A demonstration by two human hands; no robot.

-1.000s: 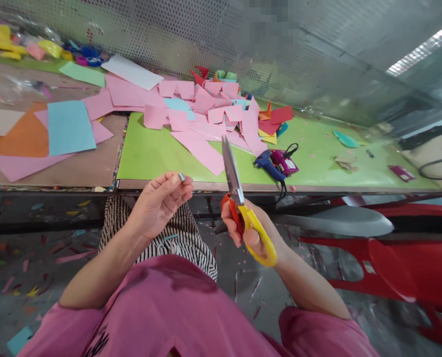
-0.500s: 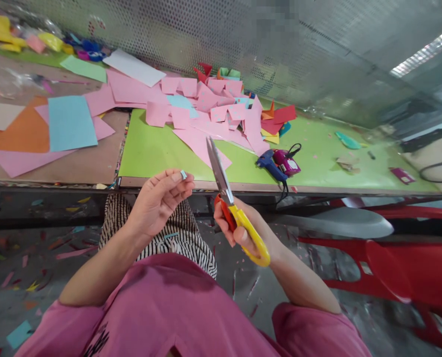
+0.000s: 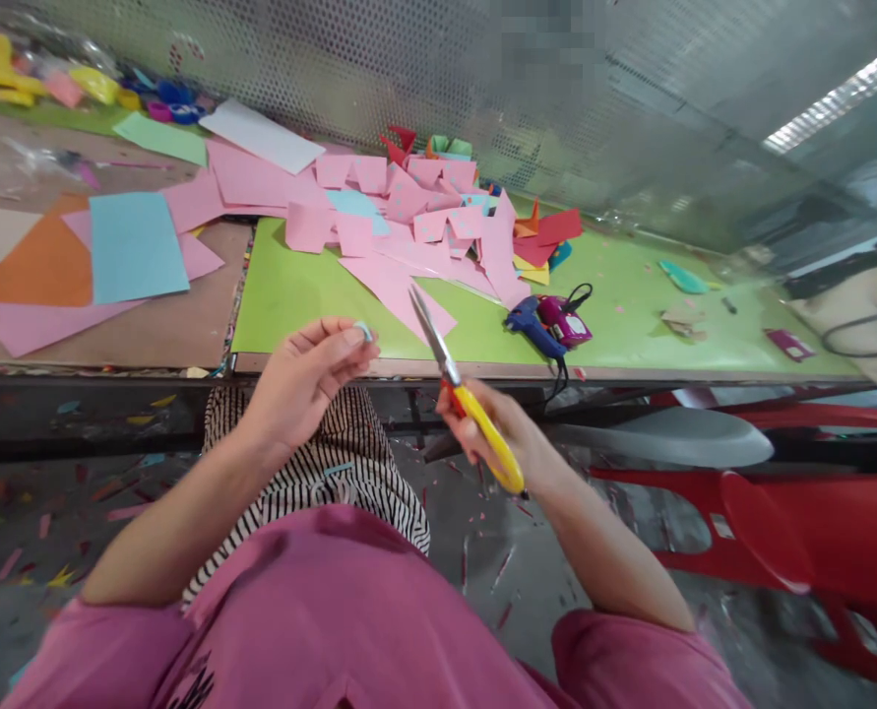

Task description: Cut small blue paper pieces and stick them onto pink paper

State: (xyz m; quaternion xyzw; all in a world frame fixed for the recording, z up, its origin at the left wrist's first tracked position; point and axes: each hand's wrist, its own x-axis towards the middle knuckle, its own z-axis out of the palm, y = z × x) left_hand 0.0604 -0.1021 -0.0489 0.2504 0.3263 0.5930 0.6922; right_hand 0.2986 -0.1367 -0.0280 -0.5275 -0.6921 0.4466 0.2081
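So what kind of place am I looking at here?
Most likely a paper-craft workbench. Cut pink paper pieces and coloured sheets cover the green mat, a glue gun lies there, and the right hand holds yellow scissors. Paper scraps litter the floor.

No text — none legible.

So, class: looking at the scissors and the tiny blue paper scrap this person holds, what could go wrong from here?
1. The blue scrap pinched in the left hand is tiny, so the blades of the scissors in the right hand may well come close to the fingertips.
2. The scrap is held over the lap, not the table; if dropped, it could get lost among the bits on the floor.
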